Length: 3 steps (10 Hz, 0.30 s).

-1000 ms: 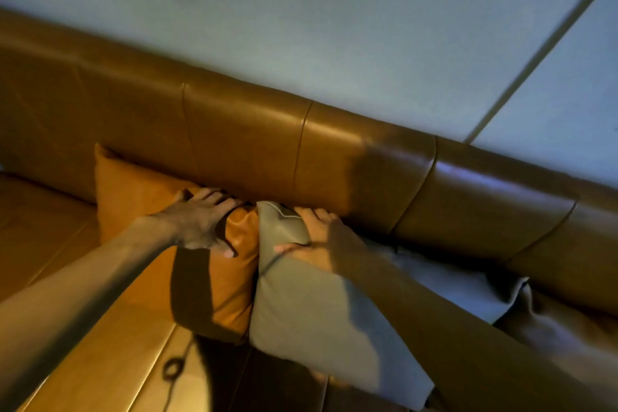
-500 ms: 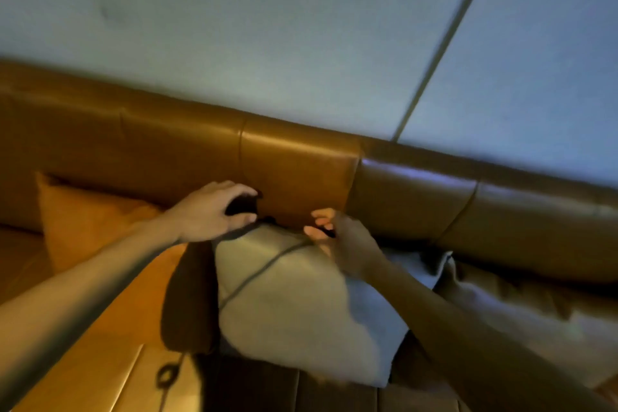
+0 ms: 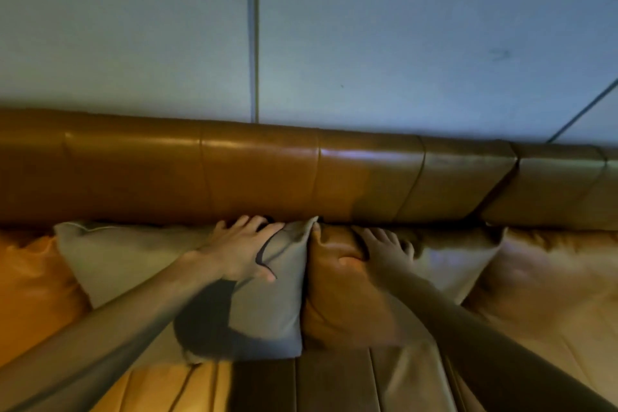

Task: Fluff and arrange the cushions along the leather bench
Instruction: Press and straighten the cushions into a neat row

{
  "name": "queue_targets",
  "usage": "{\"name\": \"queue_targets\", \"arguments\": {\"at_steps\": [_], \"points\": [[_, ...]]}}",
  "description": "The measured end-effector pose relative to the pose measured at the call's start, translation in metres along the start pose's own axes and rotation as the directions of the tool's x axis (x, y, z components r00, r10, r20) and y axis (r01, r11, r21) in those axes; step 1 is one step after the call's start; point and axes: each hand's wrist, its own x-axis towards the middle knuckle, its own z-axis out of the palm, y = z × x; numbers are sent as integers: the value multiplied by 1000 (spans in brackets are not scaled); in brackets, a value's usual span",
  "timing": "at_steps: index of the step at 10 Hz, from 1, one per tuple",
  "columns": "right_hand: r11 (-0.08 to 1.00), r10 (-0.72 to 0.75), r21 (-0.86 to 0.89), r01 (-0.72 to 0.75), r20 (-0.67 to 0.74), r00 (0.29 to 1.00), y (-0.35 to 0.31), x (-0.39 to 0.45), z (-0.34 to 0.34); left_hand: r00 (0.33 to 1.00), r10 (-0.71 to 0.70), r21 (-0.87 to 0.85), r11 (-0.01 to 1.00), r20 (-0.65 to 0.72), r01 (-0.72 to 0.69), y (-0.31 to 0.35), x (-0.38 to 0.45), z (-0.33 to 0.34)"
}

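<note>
A row of cushions leans against the brown leather backrest [image 3: 261, 174] of the bench. A grey cushion [image 3: 140, 264] stands left of centre, and my left hand [image 3: 240, 247] lies spread on its upper right corner. Right beside it stands an orange-brown cushion [image 3: 337, 304]; my right hand [image 3: 381, 251] presses on its top edge with fingers apart. Another pale grey cushion [image 3: 454, 261] stands behind my right hand. An orange cushion [image 3: 30, 284] is at the far left and a tan cushion [image 3: 548, 278] at the far right.
The leather seat [image 3: 301, 385] with stitched seams runs along the bottom. A pale wall [image 3: 368, 43] with a vertical joint rises behind the backrest.
The view has swung right along the bench. My left hand has gone onto the grey cushion's top right corner. My right hand left the grey cushion for the orange-brown one beside it.
</note>
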Motion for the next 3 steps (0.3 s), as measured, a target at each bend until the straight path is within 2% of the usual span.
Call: {"name": "queue_targets", "arguments": {"at_steps": [1, 3], "points": [[997, -60, 41, 59, 7, 998, 7, 1, 7, 998, -37, 54, 998, -52, 40, 6, 2, 7], [980, -121, 175, 96, 137, 983, 15, -2, -14, 980, -187, 82, 978, -75, 193, 37, -15, 0]]}}
